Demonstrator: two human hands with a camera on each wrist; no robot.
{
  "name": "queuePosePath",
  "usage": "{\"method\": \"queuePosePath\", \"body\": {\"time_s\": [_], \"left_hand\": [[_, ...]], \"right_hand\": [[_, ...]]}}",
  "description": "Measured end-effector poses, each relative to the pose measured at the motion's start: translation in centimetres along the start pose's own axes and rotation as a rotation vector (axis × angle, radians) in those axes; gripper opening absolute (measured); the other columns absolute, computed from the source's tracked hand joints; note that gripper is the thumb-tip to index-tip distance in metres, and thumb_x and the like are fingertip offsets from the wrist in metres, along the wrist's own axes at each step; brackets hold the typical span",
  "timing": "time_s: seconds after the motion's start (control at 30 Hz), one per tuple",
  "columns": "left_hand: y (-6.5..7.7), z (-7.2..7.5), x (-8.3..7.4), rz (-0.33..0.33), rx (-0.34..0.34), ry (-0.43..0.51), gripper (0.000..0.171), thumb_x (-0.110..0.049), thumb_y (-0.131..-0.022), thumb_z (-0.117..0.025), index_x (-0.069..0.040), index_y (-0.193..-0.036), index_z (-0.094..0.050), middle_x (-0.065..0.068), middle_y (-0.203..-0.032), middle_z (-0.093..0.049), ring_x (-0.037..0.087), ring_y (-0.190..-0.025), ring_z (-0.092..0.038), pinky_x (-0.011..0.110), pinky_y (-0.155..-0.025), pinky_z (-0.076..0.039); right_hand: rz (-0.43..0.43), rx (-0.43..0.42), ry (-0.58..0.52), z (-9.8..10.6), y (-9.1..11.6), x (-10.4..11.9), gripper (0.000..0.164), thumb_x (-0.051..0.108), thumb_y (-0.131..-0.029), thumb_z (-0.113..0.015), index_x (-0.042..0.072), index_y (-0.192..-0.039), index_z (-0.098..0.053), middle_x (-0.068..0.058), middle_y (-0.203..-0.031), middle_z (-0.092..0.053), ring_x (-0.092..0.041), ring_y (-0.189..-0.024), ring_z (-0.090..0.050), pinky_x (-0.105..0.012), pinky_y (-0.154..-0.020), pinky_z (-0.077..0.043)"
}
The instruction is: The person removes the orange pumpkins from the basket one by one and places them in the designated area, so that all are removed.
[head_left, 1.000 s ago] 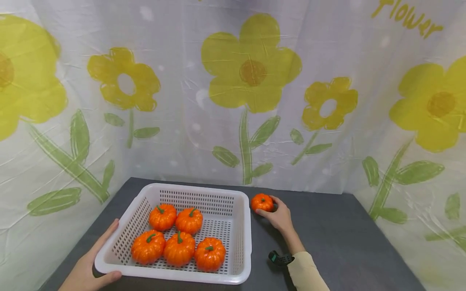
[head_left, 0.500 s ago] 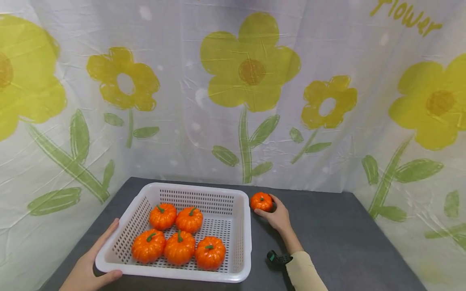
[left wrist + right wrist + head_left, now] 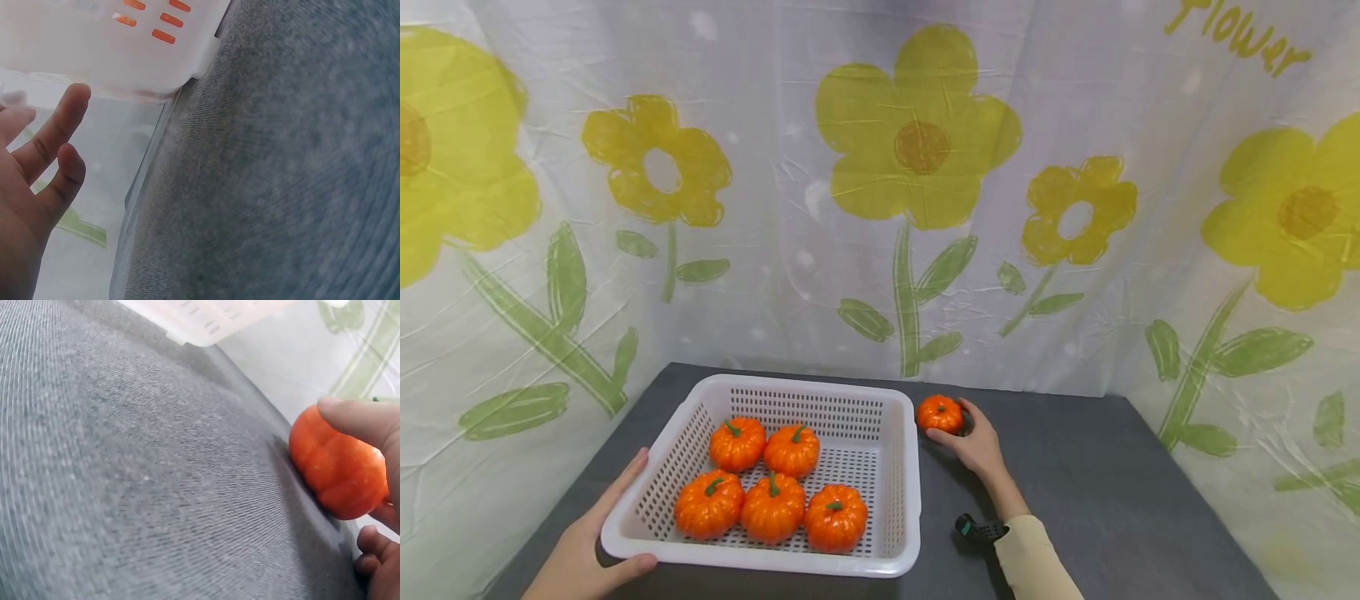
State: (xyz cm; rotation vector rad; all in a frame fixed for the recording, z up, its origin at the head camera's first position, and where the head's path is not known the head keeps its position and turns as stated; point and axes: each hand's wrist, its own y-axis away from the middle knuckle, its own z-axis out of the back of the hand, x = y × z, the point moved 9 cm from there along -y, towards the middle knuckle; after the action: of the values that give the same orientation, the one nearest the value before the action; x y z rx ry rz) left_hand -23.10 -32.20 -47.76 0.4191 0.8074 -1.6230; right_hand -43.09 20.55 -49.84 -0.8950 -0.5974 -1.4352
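Orange and glossy, the held pumpkin (image 3: 939, 414) sits in my head view just outside the right wall of the white basket (image 3: 760, 560), near its far corner, above the dark surface (image 3: 1120, 500). It lies ahead and to the left of the right hand (image 3: 977, 447), which is much nearer to it than the left hand (image 3: 578, 546). The body is squat and round, so I see no long axis to line up. That grip is clamped on it, thumb on the near side. What counts for me is the wall between it and the 5 pumpkins (image 3: 772, 508) inside; whether pumpkin and rim touch, I can't tell. The other grip is spread apart around the basket's near left corner.

Left wrist view: I get loosely parted fingers beside the pale wall, with orange showing through the slots; the frame's left edge cuts the hand off.

Right wrist view: the thumb lies across the pumpkin, other fingers are partly hidden behind it, and only a bit of green stem shows. I can't make out whether its underside rests on the surface.
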Motion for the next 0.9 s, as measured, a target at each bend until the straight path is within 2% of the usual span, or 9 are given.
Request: {"method": "queuePosePath", "body": {"time_s": [0.1, 0.3, 0.37, 0.43, 0.5, 0.57, 0.73, 0.83, 0.9], "left_hand": [[-0.1, 0.0, -0.1, -0.006, -0.001, -0.004, 0.113, -0.025, -0.085, -0.088, -0.032, -0.172, -0.016, -0.047, -0.159, -0.008, -0.037, -0.121, -0.017, 0.022, -0.092, -0.050], [0.0, 0.0, -0.2, -0.022, -0.010, 0.004, 0.114, -0.024, -0.084, -0.089, -0.031, -0.172, -0.017, -0.047, -0.158, -0.009, -0.036, -0.120, -0.019, 0.013, -0.090, -0.045], [0.0, 0.0, -0.1, -0.015, -0.008, 0.001, 0.115, -0.025, -0.084, -0.089, -0.032, -0.172, -0.016, -0.048, -0.158, -0.009, -0.036, -0.119, -0.019, 0.013, -0.090, -0.045], [0.0, 0.0, 0.0, -0.004, -0.001, -0.007, 0.115, -0.026, -0.085, -0.089, -0.033, -0.172, -0.015, -0.049, -0.157, -0.008, -0.037, -0.118, -0.018, 0.016, -0.091, -0.048], [-0.1, -0.1, 0.1, 0.011, 0.009, -0.014, 0.114, -0.028, -0.086, -0.088, -0.034, -0.172, -0.013, -0.050, -0.156, -0.006, -0.037, -0.118, -0.016, 0.021, -0.092, -0.051], [-0.1, -0.1, 0.2, 0.017, 0.011, -0.016, 0.114, -0.028, -0.086, -0.088, -0.033, -0.172, -0.013, -0.050, -0.155, -0.006, -0.037, -0.117, -0.016, 0.022, -0.092, -0.052], [-0.1, 0.1, 0.0, 0.003, -0.002, 0.000, 0.114, -0.027, -0.085, -0.089, -0.033, -0.172, -0.015, -0.049, -0.156, -0.009, -0.036, -0.119, -0.018, 0.013, -0.091, -0.044], [0.0, 0.1, -0.2, -0.013, -0.016, 0.007, 0.115, -0.025, -0.084, -0.090, -0.033, -0.172, -0.016, -0.048, -0.157, -0.010, -0.036, -0.120, -0.020, 0.007, -0.091, -0.037], [0.1, 0.0, -0.2, -0.012, -0.018, 0.007, 0.115, -0.025, -0.084, -0.090, -0.033, -0.172, -0.016, -0.049, -0.157, -0.010, -0.037, -0.120, -0.019, 0.007, -0.091, -0.038]], "right_hand": [[-0.018, -0.012, -0.017, 0.4, 0.1, 0.0, 0.090, 0.039, -0.083, -0.088, 0.004, -0.156, -0.049, -0.024, -0.155, -0.053, -0.037, -0.098, -0.063, -0.045, -0.087, -0.054], [-0.004, -0.046, -0.026, 1.7, 0.3, 2.0, 0.091, 0.041, -0.086, -0.087, 0.007, -0.160, -0.045, -0.017, -0.159, -0.052, -0.020, -0.076, -0.049, -0.032, -0.076, -0.047], [0.012, -0.047, -0.050, 2.2, 0.3, 3.2, 0.091, 0.040, -0.087, -0.087, 0.010, -0.161, -0.044, -0.021, -0.140, -0.062, -0.017, -0.065, -0.041, -0.029, -0.065, -0.042], [0.036, -0.053, -0.070, 2.8, 0.4, 4.6, 0.090, 0.040, -0.086, -0.088, 0.012, -0.161, -0.046, -0.019, -0.111, -0.065, -0.015, -0.058, -0.034, -0.028, -0.056, -0.036], [0.064, -0.054, -0.076, 3.3, 0.4, 6.1, 0.088, 0.042, -0.086, -0.088, 0.016, -0.160, -0.047, -0.012, -0.085, -0.055, -0.015, -0.056, -0.033, -0.027, -0.053, -0.033], [0.099, -0.053, -0.074, 3.6, 0.5, 7.7, 0.087, 0.044, -0.086, -0.088, 0.019, -0.159, -0.049, -0.005, -0.073, -0.045, -0.016, -0.058, -0.035, -0.027, -0.054, -0.033], [0.202, -0.038, -0.100, 3.9, 0.7, 12.1, 0.081, 0.041, -0.087, -0.088, 0.023, -0.157, -0.051, -0.002, -0.068, -0.040, -0.021, -0.063, -0.038, -0.030, -0.056, -0.032], [0.269, -0.017, -0.117, 3.8, 0.8, 14.6, 0.079, 0.035, -0.087, -0.088, 0.023, -0.157, -0.052, -0.003, -0.069, -0.040, -0.019, -0.061, -0.036, -0.029, -0.055, -0.032], [0.323, 0.004, -0.111, 3.4, 0.9, 16.3, 0.079, 0.031, -0.088, -0.088, 0.021, -0.157, -0.052, -0.002, -0.068, -0.040, -0.018, -0.059, -0.034, -0.029, -0.055, -0.032]]}}
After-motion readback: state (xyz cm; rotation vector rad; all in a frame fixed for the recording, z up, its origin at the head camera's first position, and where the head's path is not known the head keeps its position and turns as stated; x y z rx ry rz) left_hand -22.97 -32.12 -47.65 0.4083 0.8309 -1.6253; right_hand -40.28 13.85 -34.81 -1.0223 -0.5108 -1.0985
